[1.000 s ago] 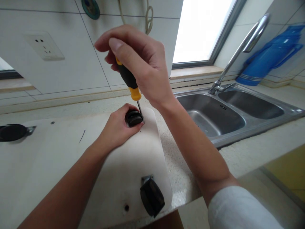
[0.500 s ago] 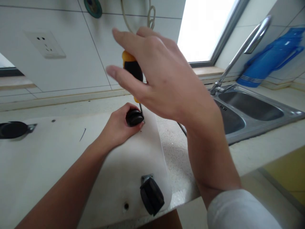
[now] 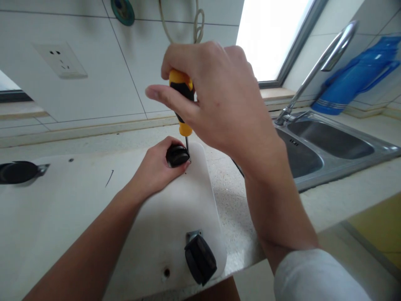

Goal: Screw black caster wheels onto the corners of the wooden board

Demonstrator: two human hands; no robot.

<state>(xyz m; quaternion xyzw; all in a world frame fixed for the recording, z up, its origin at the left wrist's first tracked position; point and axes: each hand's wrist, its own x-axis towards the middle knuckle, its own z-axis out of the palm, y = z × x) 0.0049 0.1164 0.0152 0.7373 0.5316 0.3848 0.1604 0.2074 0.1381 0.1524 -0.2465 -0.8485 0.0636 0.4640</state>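
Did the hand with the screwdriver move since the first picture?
Yes: the right hand has shifted rightward, toward the sink, now hiding more of it.

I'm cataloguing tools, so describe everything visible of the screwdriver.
The screwdriver has a yellow-and-black handle, apparently plastic and rubber, and a thin metal-looking shaft. It stands nearly upright, leaning slightly, handle up, shaft reaching down beside a black caster on the white board. The right hand holds the handle, covering part of it; the tip can't be made out.
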